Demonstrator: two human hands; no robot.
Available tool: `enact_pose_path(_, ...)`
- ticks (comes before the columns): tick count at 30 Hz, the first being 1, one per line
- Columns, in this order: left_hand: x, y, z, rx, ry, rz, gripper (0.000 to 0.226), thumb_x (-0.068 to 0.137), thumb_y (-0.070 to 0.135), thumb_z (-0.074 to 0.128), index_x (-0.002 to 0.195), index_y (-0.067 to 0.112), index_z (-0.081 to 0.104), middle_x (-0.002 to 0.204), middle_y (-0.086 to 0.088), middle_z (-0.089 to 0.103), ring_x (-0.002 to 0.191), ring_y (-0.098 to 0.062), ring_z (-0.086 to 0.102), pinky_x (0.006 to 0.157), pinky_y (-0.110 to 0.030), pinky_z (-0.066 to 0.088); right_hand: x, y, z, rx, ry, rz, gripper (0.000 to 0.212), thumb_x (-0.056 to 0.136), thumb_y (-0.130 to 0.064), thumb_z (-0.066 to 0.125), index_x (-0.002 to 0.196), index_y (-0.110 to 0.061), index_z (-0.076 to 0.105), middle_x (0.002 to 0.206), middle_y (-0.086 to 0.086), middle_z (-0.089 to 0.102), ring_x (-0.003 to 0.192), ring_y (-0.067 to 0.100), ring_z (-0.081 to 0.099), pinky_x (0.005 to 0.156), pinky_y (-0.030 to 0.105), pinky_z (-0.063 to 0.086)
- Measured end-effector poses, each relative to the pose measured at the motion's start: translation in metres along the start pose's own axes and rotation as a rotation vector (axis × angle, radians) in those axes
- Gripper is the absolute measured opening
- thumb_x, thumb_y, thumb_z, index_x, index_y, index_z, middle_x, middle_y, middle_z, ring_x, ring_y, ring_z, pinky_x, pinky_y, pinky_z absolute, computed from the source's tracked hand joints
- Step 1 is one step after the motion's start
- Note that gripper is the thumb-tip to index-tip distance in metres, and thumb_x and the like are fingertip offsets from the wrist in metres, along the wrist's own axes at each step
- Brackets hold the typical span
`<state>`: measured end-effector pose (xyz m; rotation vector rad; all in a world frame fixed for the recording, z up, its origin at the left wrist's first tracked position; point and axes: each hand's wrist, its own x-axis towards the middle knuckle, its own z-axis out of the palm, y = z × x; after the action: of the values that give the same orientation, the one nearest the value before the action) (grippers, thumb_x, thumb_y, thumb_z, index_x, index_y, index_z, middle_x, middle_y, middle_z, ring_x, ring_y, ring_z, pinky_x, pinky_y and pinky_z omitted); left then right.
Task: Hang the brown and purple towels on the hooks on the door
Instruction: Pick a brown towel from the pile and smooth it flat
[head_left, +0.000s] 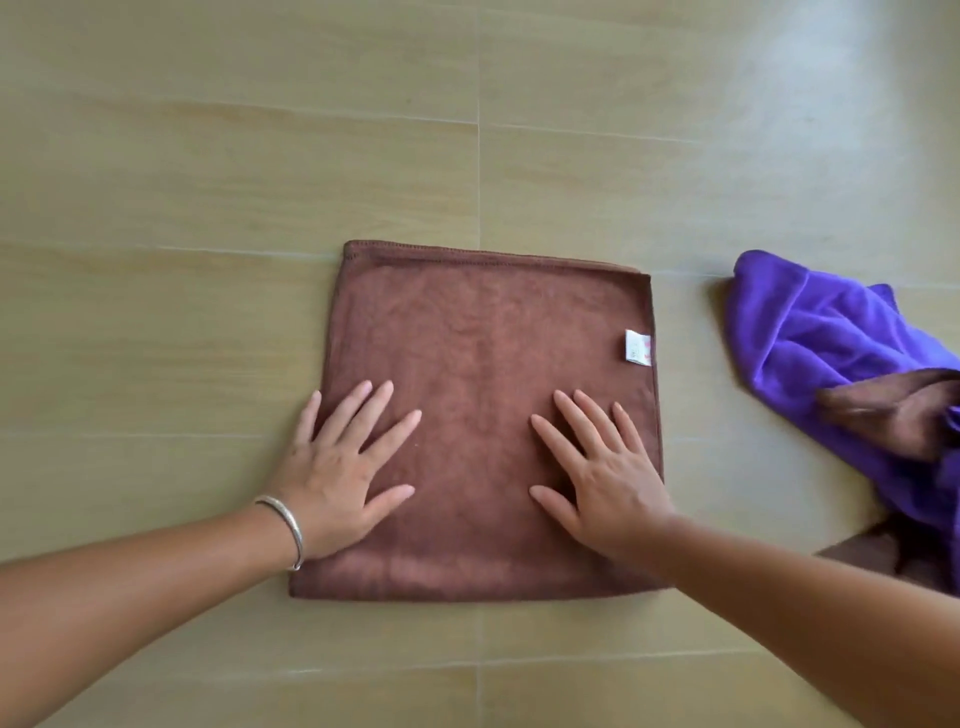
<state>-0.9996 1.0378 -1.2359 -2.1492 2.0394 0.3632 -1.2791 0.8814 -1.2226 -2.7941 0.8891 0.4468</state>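
Note:
A brown towel (483, 332) lies folded flat into a square on the tiled floor, a white label on its right edge. My left hand (340, 470) presses flat on its lower left part, fingers spread, a silver bracelet on the wrist. My right hand (597, 475) lies flat on the lower right part, fingers spread too. Neither hand grips the cloth. A purple towel (810, 332) sits crumpled on the floor at the right edge, with another bit of brown cloth (893, 410) lying across it. No door or hooks are in view.
Beige wood-look floor tiles (260, 171) fill the whole view. A bright patch of light falls on the floor at the top right.

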Motion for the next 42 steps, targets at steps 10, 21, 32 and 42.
enact_pose_path(10,0.111,-0.077,-0.037,0.136,0.004,-0.140,0.077,0.083,0.073,0.006,0.151,0.038,0.003,0.161,-0.004,0.001,0.147,-0.021,-0.001,0.115,-0.053,-0.002,0.119,0.033,-0.042,-0.107,0.090,0.089,0.072,0.092,-0.066,0.018,0.153,-0.028,0.016,0.162,0.006,0.010,0.149,0.024,0.005,0.120,0.049,0.006)
enact_pose_path(21,-0.019,-0.023,0.001,-0.170,0.308,0.002,0.033,0.090,0.020,0.058,0.118,0.005,0.066,0.130,-0.013,0.060,0.118,-0.031,0.059,0.095,-0.045,0.050,-0.007,0.030,0.003,-0.035,0.017,0.097,0.065,0.094,-0.053,0.043,0.151,-0.025,0.028,0.158,0.010,0.022,0.146,0.029,0.019,0.118,0.043,0.019)
enact_pose_path(32,-0.041,0.002,-0.060,-0.095,-0.406,-0.218,0.063,0.089,0.041,0.060,0.144,0.029,0.032,0.137,0.002,0.046,0.115,-0.023,0.053,0.085,-0.034,0.044,-0.066,-0.023,-0.069,-0.075,-0.163,0.105,0.037,0.095,-0.022,0.040,0.130,-0.024,0.051,0.132,-0.001,0.053,0.137,0.025,0.033,0.112,0.040,0.023)
enact_pose_path(42,-0.058,0.013,-0.042,-0.072,-0.077,-0.148,0.024,0.082,0.003,0.055,0.096,0.012,0.072,0.088,-0.010,0.065,0.089,-0.030,0.059,0.087,-0.041,0.037,-0.088,-0.013,-0.048,-0.146,-0.261,0.116,0.037,0.096,-0.020,0.042,0.132,-0.023,0.047,0.136,-0.002,0.048,0.141,0.024,0.027,0.115,0.040,0.020)
